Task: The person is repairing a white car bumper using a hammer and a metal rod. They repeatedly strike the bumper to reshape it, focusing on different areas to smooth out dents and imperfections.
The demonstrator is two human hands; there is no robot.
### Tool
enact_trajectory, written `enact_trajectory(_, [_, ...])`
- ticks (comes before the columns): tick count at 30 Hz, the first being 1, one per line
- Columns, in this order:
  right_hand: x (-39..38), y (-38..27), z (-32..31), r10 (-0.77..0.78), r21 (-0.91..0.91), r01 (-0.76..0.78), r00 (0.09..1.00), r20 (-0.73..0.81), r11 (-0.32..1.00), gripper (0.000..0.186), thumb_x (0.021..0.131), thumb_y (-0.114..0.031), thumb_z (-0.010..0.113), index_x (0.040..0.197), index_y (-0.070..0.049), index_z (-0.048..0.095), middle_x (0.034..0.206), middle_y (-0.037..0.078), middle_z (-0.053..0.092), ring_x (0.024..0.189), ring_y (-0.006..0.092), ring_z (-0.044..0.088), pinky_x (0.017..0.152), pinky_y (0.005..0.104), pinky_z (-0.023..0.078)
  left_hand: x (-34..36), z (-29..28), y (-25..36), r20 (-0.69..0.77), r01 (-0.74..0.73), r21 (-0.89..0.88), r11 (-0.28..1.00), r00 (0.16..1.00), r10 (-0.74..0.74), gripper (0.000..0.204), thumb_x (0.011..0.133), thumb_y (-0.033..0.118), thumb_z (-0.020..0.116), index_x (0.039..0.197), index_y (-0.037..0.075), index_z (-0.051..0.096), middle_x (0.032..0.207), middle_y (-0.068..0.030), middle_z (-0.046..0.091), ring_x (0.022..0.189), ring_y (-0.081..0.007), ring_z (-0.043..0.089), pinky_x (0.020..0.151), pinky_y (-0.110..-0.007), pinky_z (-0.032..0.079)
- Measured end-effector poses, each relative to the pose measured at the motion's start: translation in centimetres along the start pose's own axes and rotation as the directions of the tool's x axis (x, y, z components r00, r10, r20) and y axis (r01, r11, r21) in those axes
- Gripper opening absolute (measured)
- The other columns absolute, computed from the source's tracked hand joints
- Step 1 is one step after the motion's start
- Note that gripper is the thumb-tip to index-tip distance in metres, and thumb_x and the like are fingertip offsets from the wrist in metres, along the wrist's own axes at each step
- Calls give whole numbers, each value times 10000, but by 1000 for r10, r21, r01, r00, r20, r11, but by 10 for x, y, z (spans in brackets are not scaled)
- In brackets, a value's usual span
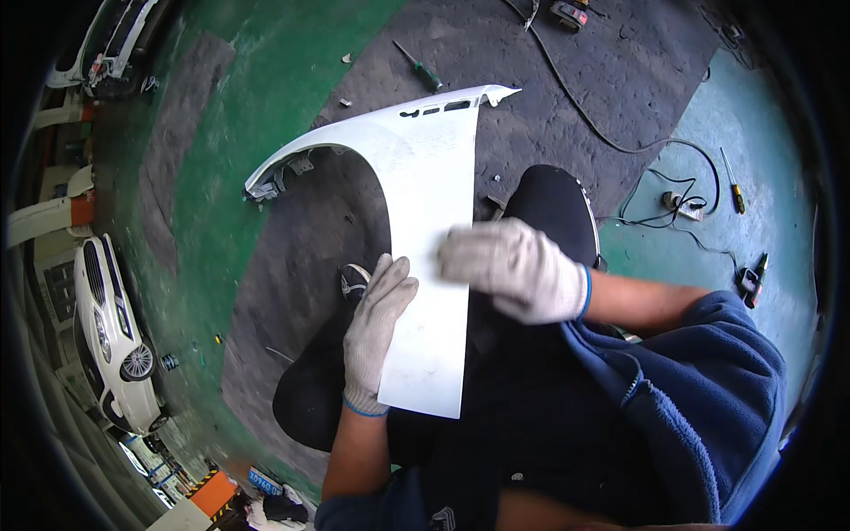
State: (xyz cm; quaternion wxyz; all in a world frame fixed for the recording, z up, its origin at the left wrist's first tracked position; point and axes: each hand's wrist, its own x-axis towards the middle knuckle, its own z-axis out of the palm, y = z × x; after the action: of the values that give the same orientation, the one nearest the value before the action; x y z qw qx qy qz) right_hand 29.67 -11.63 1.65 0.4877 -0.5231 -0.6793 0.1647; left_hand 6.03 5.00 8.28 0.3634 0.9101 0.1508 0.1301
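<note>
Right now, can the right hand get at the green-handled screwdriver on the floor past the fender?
Probably not without leaning. The right hand lies on the white fender, which rests across the lap; the green-handled screwdriver lies beyond the fender's far tip, with nothing else between.

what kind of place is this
Probably a car body repair shop: gloved hands work on a loose white fender, a white car is parked at the left, and screwdrivers lie on the painted green floor.

A small blue sign [264, 481] lies at the lower left floor edge.
</note>
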Motion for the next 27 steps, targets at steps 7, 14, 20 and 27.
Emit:
enact_trajectory(7, [4,98,-11,179,-286,-210,975,-130,935,702,801,96,695,1485,-55,660,1557,192,649,1510,420,574,1293,526,458,-2,3,1,20,29,34,999,999,-29,454,1077,317,707,1395,-6,714,1537,-232,688,1550,-418,566,1272,-501,489])
enact_trajectory(14, [15,149,1,541,-116,-597,780,-316,794,576,1021,-153,630,1586,-43,607,1658,207,587,1558,397,542,1291,443,454,-2,0,-6,-25,3,-29,1000,1000,-3,426,1074,275,702,1411,16,718,1552,-210,688,1568,-402,552,1282,-492,475])
enact_trajectory(20, [43,146,18,953,934,-355,292,79,32,745,1084,-517,671,1542,62,575,1519,275,654,1297,431,695,1165,579,537,-6,-10,-2,79,20,71,997,997,-25,420,1083,217,674,1460,33,705,1622,-194,638,1560,-353,570,1282,-441,477])
enact_trajectory(27, [76,153,46,904,998,-22,423,62,-58,466,980,-245,685,1319,74,658,1272,236,731,1177,353,729,1105,494,573,-48,7,-19,222,-275,418,866,955,197,695,1030,-77,669,1672,149,532,1722,-187,515,1430,-324,676,1104,-367,631])
